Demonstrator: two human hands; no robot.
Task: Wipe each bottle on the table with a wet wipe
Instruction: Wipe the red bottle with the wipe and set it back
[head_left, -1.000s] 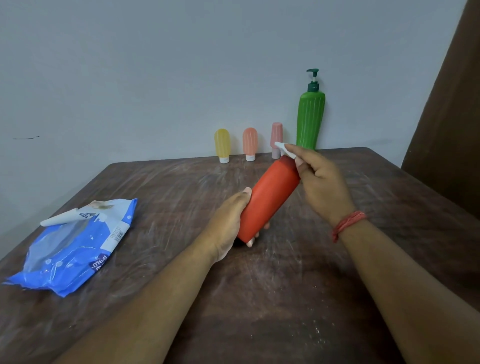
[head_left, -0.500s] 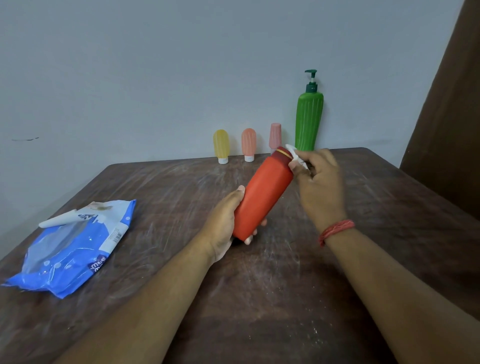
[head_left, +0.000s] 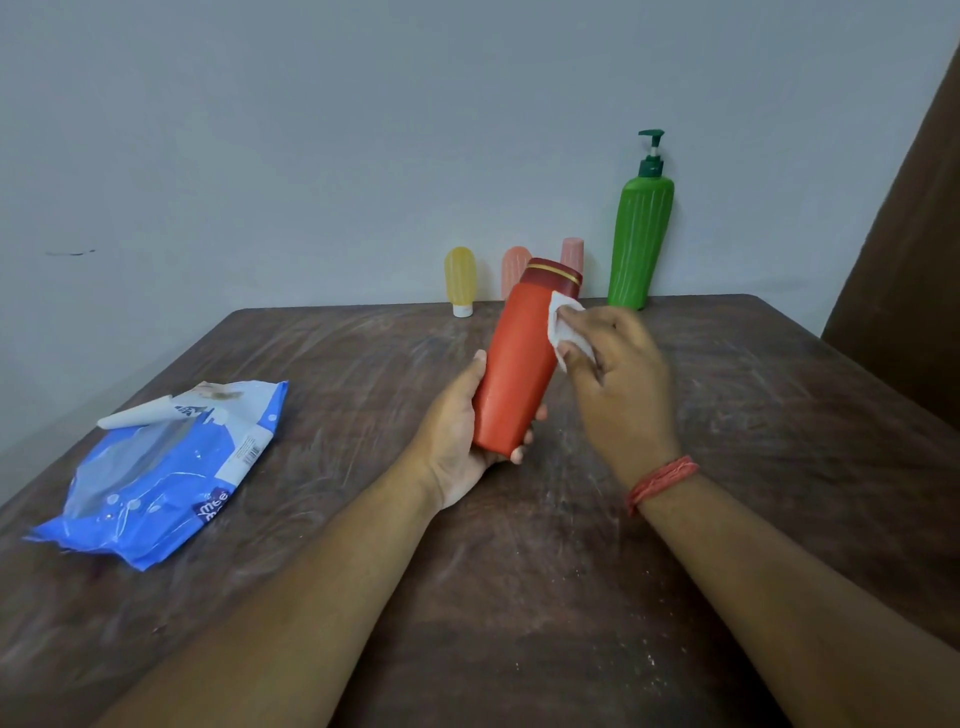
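Orange bottle (head_left: 517, 358): I see it held above the table (head_left: 727, 467), near the middle, tilted a little with its dark red cap (head_left: 551, 274) up and leaning away from me to the right.
Left hand (head_left: 462, 441): I see it wrapped round the lower part of the orange bottle, thumb up along the bottle's left side, fingertips showing round the right side near the base.
Right hand (head_left: 618, 374): it presses a wet wipe (head_left: 563, 330) against the upper right side of the orange bottle, just under the cap; the fingers are bent over the wipe and pinch it. A red thread band (head_left: 662, 480) sits on this wrist.
Wet wipe: small, white, crumpled, caught between the fingers and the bottle wall.
Green pump bottle (head_left: 640, 244): upright at the far edge of the table by the wall (head_left: 311, 156), to the right of the others.
Small bottles: a yellow tube (head_left: 460, 280) stands cap-down at the far edge; an orange-pink tube (head_left: 511, 267) and a pink tube (head_left: 572, 252) stand beside it, both partly hidden behind the orange bottle.
Wipes pack (head_left: 166, 467): blue and white, lying flat on the left of the table, well apart from both hands, its white flap (head_left: 135, 418) peeled back.
Table: dark brown wood with pale smears across it.
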